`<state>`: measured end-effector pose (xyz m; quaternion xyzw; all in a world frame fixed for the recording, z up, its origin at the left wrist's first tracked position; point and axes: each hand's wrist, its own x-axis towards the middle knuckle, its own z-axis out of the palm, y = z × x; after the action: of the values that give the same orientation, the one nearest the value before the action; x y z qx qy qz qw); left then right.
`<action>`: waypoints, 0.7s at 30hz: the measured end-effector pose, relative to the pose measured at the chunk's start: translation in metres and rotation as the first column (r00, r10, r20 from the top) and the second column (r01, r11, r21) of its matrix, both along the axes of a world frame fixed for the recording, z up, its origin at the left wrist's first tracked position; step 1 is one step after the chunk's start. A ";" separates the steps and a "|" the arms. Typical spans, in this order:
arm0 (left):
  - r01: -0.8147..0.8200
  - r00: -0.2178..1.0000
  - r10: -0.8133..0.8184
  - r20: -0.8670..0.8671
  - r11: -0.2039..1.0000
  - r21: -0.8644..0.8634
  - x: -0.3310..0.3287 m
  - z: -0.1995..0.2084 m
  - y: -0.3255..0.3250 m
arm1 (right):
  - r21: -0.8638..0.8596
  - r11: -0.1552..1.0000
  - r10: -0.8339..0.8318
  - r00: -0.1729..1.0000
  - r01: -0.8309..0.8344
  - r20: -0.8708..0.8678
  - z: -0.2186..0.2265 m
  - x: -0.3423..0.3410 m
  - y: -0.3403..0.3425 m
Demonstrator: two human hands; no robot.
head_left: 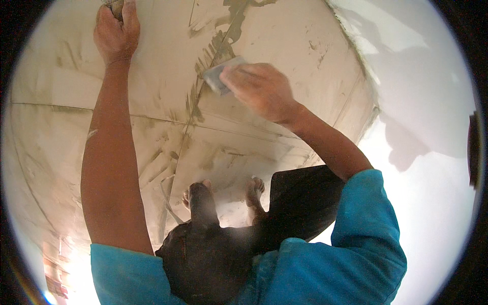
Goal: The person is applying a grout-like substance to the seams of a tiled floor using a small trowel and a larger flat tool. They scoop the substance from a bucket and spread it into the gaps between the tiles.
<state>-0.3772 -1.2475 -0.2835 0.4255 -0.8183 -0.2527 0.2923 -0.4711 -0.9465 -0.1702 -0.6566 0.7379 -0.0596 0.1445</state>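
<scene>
My right hand (262, 91) grips a flat, pale grey-blue scraper (219, 76), blurred by motion, at the smeared joint between the tiles. Dark wet grout (235, 25) lies along that joint, in streaks and patches beyond the scraper. Up at the far left, my left hand (116, 33) is closed around something brownish and crusted (117, 7). The picture's upper edge cuts that thing off, so its kind cannot be made out. Large beige floor tiles (157, 66) spread under both hands, marked with dried smears.
A white wall (432, 91) rises on the right, meeting the tiles along a rough edge. My bare feet (254, 190) and dark-clothed legs (305, 198) are on the floor close in. A thin joint (56, 107) crosses the tiles at left. Reddish things (55, 269) stand at lower left.
</scene>
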 end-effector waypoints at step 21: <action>0.145 0.987 -0.142 -0.073 0.989 0.041 0.006 0.010 -0.004 | -0.029 0.831 -0.531 0.808 0.555 0.256 -0.006 0.189 0.041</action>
<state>-0.3715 -1.2519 -0.2734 0.3632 -0.8299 -0.3068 0.2918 -0.2821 -0.9058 -0.1764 -0.4125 0.8681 -0.2139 0.1745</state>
